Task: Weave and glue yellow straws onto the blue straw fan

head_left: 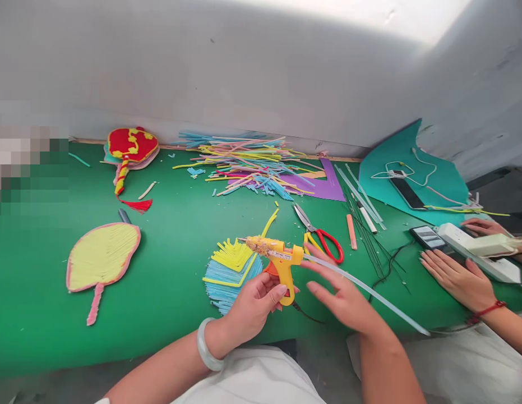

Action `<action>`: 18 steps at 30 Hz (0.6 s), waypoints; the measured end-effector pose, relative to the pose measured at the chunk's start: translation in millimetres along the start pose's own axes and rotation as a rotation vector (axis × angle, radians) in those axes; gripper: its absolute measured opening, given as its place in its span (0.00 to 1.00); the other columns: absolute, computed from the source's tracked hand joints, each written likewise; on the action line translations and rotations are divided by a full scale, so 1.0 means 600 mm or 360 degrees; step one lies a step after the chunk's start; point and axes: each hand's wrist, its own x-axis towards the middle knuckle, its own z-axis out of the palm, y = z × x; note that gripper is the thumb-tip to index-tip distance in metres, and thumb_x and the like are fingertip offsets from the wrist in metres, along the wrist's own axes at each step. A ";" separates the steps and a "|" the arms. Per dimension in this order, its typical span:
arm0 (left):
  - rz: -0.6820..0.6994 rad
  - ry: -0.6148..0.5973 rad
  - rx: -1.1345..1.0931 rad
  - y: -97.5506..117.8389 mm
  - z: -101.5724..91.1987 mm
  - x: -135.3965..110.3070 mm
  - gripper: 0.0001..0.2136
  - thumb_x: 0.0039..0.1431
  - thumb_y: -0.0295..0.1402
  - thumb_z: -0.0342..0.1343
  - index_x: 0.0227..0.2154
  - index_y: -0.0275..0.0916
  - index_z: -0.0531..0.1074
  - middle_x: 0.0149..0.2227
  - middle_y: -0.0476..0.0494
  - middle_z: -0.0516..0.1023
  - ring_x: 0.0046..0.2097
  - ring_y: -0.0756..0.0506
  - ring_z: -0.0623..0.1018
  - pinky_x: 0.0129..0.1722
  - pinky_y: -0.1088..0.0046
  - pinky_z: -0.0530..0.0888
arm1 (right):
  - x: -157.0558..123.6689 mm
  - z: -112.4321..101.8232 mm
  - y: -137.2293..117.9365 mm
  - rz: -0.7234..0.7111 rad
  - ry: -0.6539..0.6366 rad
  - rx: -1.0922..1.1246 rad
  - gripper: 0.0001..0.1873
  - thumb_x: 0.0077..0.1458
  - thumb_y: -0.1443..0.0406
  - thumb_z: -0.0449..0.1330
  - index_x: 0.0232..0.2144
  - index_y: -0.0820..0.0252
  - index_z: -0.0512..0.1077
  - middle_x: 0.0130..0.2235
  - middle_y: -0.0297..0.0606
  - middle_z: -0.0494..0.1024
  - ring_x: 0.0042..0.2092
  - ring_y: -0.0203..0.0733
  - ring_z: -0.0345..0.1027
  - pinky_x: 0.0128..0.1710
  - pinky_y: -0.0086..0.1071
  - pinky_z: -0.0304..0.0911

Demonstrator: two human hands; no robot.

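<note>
My left hand (257,300) is closed round the handle of a yellow hot glue gun (288,275), its nozzle pointing left. A long translucent glue stick (365,293) runs out of the gun's back end to the lower right. Behind this stick, my right hand (342,297) is open with its fingers spread; whether its fingertips touch the gun I cannot tell. Beneath the nozzle lies a round piece (222,286) covered in blue and yellow fuzzy strips, partly hidden by my left hand. Red-handled scissors (323,238) lie just beyond my right fingers.
Fuzzy sticks (248,163) are piled at the back of the green table (168,314). A yellow leaf-shaped fan (103,255) and a red fan (132,143) lie left. At right are thin wires (365,241), a power strip (492,264) and another person's hand (458,280).
</note>
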 end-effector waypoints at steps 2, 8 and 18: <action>-0.0024 -0.0086 -0.0078 0.002 -0.004 -0.001 0.28 0.52 0.58 0.63 0.39 0.35 0.71 0.39 0.38 0.80 0.32 0.51 0.71 0.29 0.74 0.66 | 0.025 -0.049 0.060 0.0113 0.0489 -0.0378 0.30 0.65 0.47 0.49 0.63 0.51 0.65 0.72 0.41 0.51 0.72 0.53 0.41 0.70 0.54 0.42; -0.0085 -0.0379 -0.0145 -0.006 -0.006 -0.002 0.27 0.55 0.55 0.63 0.44 0.34 0.72 0.39 0.38 0.80 0.34 0.51 0.72 0.30 0.76 0.66 | 0.127 -0.135 0.205 0.0923 0.0770 -0.1053 0.42 0.66 0.44 0.35 0.71 0.63 0.50 0.74 0.51 0.39 0.73 0.64 0.28 0.67 0.66 0.33; -0.0113 -0.0396 -0.0090 -0.007 -0.006 -0.005 0.28 0.56 0.54 0.62 0.47 0.34 0.72 0.42 0.37 0.80 0.37 0.50 0.73 0.32 0.76 0.67 | 0.127 -0.127 0.182 0.0805 0.0949 -0.0990 0.41 0.66 0.44 0.42 0.68 0.68 0.58 0.70 0.63 0.51 0.72 0.66 0.37 0.66 0.66 0.36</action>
